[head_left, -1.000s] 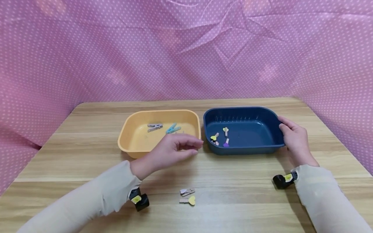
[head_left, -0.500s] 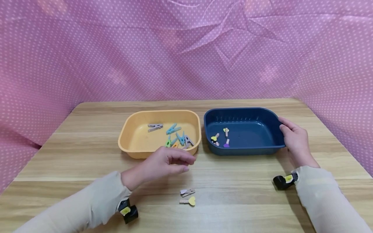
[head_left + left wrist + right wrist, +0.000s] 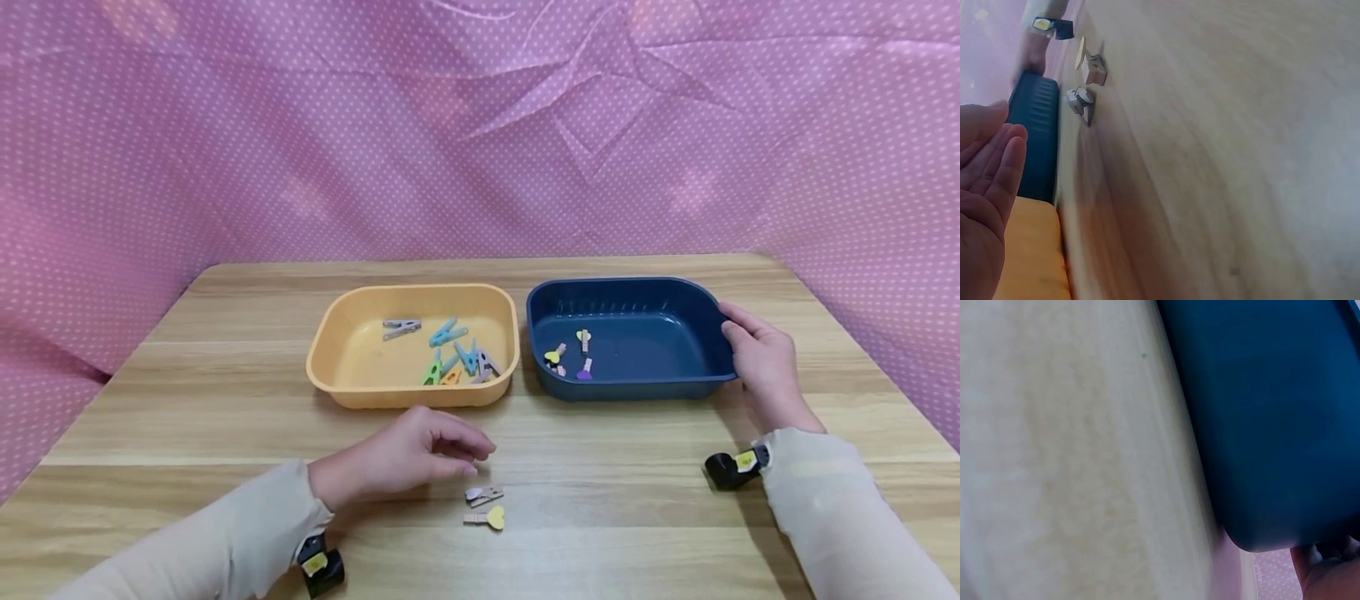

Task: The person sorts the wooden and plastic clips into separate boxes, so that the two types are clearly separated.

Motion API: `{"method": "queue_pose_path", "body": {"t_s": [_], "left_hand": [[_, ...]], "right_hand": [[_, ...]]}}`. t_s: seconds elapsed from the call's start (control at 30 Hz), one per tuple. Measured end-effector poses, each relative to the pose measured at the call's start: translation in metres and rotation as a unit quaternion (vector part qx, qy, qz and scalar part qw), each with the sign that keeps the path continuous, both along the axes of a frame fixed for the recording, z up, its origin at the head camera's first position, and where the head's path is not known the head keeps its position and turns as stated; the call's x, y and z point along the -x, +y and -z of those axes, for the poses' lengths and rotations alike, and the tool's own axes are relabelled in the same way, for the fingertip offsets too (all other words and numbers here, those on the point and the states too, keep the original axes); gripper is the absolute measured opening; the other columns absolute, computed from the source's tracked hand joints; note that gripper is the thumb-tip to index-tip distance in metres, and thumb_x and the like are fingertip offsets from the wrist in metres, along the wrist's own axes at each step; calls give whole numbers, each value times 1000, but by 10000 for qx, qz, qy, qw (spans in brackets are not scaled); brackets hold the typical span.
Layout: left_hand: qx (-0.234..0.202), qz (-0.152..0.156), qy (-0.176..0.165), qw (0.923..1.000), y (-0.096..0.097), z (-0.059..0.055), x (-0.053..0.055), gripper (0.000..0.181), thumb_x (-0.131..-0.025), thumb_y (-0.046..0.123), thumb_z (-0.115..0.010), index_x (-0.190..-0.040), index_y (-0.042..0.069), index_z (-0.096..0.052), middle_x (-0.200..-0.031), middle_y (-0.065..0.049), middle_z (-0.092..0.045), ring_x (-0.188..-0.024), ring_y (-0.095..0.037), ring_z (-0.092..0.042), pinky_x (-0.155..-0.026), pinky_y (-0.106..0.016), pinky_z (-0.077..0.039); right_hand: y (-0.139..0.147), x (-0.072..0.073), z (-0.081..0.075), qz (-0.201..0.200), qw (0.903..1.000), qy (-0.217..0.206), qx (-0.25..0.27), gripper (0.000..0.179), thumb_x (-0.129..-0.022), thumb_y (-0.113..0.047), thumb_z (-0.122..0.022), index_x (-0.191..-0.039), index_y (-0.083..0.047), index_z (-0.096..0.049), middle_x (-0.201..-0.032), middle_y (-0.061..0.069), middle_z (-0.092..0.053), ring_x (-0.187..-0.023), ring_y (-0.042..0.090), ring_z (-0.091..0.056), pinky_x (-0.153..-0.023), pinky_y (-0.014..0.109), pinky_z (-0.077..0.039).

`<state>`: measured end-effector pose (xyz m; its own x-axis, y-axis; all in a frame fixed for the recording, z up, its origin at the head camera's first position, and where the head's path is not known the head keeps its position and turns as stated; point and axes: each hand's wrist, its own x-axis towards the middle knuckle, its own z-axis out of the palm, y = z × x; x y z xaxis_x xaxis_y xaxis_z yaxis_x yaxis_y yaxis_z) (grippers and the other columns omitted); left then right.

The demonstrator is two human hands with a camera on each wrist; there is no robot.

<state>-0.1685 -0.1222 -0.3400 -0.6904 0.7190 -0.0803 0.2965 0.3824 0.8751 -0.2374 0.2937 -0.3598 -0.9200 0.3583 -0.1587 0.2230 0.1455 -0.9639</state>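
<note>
Your left hand [image 3: 408,457] hovers low over the worktop [image 3: 225,392], fingers loosely curled and holding nothing, its fingertips just beside the two heart-topped wooden clips lying loose in front of you: the white-heart clip [image 3: 482,495] and, nearer to you, the yellow-heart clip [image 3: 485,519]. The left wrist view shows the palm bare and the fingers relaxed, with both clips ahead of them on the wood.

Your right hand [image 3: 759,358] grips the right end of the dark blue tray [image 3: 697,296], thumb on the rim and fingers round the outer wall, which looks meant to steady it. Three more heart clips [image 3: 570,354] lie together at the left of that tray's floor, so the hearts seem to belong there.

The orange tray [image 3: 330,333] stands just beside the blue one, their ends nearly touching. It holds plain plastic clothes pegs [image 3: 450,354], grey, blue, green and orange, most of them bunched at its front right.
</note>
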Motion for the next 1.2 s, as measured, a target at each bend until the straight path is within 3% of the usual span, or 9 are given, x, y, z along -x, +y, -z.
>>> {"method": "queue_pose_path", "body": {"t_s": [0.07, 0.23, 0.4, 0.8, 1.2], "left_hand": [[-24, 92, 46, 9999, 0, 3, 0, 25, -84, 9, -67, -109, 6, -68, -105, -6, -68, -95, -13, -64, -84, -20, -51], [124, 201, 79, 9997, -1, 10, -1, 26, -82, 9, -69, -107, 7, -69, -102, -2, -69, -92, -10, -64, -82, -19, -52], [334, 290, 0, 9990, -1, 15, -1, 25, -82, 10, -69, -107, 10, -69, -101, 2, -69, -89, -6, -63, -81, -18, -51], [543, 377, -1, 9978, 1, 15, -2, 24, -82, 13, -69, -106, 9, -70, -100, 1, -69, -88, -4, -62, -78, -15, -51], [474, 402, -55, 9981, 3, 19, -3, 21, -84, 7, -66, -104, 11, -70, -100, 2, -68, -88, -2, -62, -80, -15, -51]], "right_hand": [[-3, -2, -4, -43, 10000, 3, 6, 44, -97, -31, -42, -141, -24, -40, -151, 0, -26, -136, 15, -25, -111, 37, -24], [-6, -5, -8, -21, 9999, -23, -111, 44, -97, -31, -41, -141, -23, -39, -151, 0, -27, -136, 14, -27, -110, 32, -27], [-7, -5, -9, -81, 9997, -49, -207, 45, -98, -32, -39, -142, -23, -38, -151, 1, -26, -136, 15, -26, -111, 36, -26], [-8, -5, -10, -13, 9999, -22, 119, 45, -98, -28, -41, -142, -20, -39, -151, 1, -25, -137, 13, -24, -112, 36, -21], [-5, -3, -6, -11, 9997, -64, -222, 44, -98, -32, -39, -141, -25, -39, -151, -1, -27, -136, 13, -26, -111, 34, -26]]}}
